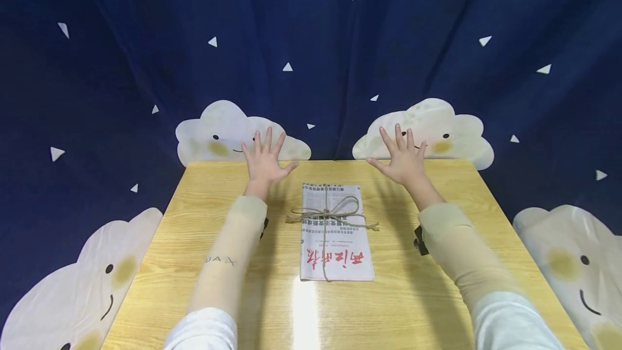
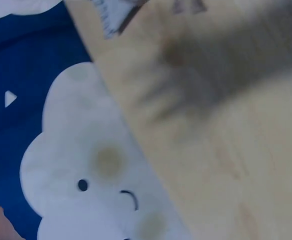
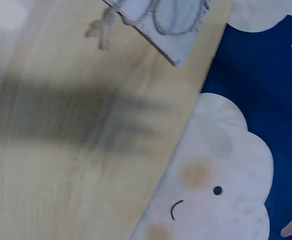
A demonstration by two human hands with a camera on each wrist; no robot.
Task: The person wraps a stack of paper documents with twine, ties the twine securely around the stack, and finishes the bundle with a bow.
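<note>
A flat, folded newspaper bundle with red and black print lies on the wooden table. Twine crosses it both ways and is tied in a bow on top. My left hand hovers to the left of the bundle, fingers spread, holding nothing. On the other side my right hand is likewise spread and holds nothing. Both hands are apart from the bundle. In the right wrist view a corner of the newspaper and a frayed twine end show; only a fingertip of that hand is visible there.
The wooden table casts back a bright glare near its front. Behind it hangs a dark blue curtain with white triangles and smiling clouds. Shadows of both arms fall on the tabletop.
</note>
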